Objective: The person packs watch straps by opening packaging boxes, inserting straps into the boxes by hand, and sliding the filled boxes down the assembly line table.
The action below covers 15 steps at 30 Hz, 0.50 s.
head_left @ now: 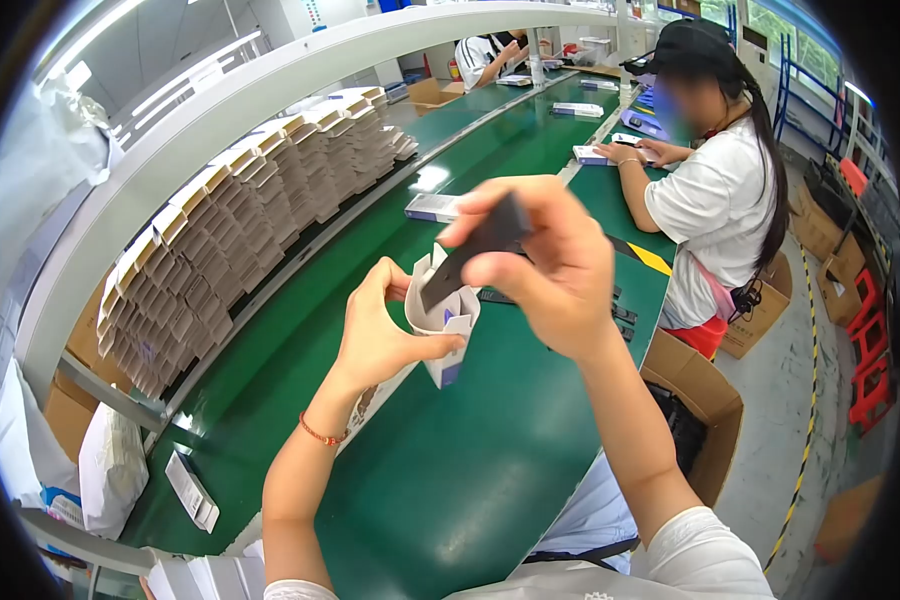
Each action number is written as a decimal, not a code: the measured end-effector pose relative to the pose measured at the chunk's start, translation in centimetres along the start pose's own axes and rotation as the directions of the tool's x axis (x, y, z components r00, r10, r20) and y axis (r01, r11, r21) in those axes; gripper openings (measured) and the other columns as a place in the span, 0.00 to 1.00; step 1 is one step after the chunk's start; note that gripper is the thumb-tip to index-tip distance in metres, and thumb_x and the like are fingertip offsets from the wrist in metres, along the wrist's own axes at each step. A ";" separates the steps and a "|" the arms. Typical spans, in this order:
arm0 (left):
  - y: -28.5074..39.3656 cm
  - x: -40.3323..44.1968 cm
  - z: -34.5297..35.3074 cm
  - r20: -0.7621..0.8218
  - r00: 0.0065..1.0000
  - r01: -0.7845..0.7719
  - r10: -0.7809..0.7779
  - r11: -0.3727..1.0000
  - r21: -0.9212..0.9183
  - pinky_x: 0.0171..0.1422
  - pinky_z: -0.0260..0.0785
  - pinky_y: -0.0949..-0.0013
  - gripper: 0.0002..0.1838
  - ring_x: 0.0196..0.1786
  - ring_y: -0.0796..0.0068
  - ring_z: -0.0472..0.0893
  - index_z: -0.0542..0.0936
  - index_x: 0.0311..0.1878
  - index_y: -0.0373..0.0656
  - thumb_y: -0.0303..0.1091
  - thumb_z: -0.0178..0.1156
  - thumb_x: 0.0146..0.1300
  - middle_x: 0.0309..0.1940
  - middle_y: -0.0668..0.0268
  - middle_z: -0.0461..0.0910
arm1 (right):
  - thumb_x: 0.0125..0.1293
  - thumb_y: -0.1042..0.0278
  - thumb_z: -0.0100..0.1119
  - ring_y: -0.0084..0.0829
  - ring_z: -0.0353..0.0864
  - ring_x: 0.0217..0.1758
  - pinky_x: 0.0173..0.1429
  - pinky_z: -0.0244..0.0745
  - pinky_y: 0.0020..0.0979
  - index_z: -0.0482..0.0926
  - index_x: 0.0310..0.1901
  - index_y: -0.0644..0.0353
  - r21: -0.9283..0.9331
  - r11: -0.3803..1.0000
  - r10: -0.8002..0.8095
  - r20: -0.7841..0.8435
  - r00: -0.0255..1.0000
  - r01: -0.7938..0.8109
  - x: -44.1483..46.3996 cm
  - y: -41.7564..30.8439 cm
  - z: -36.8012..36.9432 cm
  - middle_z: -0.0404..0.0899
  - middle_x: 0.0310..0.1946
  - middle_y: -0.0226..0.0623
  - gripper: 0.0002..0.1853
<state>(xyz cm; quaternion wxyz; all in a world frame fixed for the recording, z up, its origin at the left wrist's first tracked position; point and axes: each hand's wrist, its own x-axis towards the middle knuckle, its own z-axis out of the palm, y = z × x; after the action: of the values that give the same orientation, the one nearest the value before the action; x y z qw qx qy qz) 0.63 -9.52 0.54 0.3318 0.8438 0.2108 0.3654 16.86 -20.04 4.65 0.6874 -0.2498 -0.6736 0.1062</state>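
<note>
My left hand (385,325) is wrapped around a small white and purple carton (444,372), held upright above the green table with its top flaps open. Over the carton's mouth, my right hand (560,265) pinches a flat black rectangular piece (482,245) between thumb and fingers. The piece is tilted, and its lower end reaches into or just in front of the opening; I cannot tell how deep. Several small black parts (622,315) lie on the table beyond my right wrist, partly hidden by it.
Stacked cartons (260,200) line the left side behind a curved white frame (220,85). White boxes (432,207) (192,490) lie on the green belt. At the right, a co-worker (710,170) handles a box. A brown cardboard box (720,390) stands beside the table.
</note>
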 end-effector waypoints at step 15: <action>2.2 -2.8 -4.7 0.059 0.997 0.051 -0.052 0.999 0.018 0.50 0.66 0.70 0.31 0.39 0.76 0.73 0.67 0.37 0.42 0.30 0.76 0.29 0.35 0.68 0.73 | 0.63 0.64 0.58 0.27 0.79 0.44 0.50 0.70 0.28 0.74 0.47 0.64 -0.673 0.714 0.121 -0.152 0.981 -0.192 -0.7 0.2 -2.0 0.81 0.40 0.38 0.15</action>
<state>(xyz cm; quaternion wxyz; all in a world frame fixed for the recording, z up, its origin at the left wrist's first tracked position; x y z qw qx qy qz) -4.45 -10.82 3.17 0.3402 0.8512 0.2254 0.3300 18.77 -20.57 4.03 0.5670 -0.5464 -0.6076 -0.1038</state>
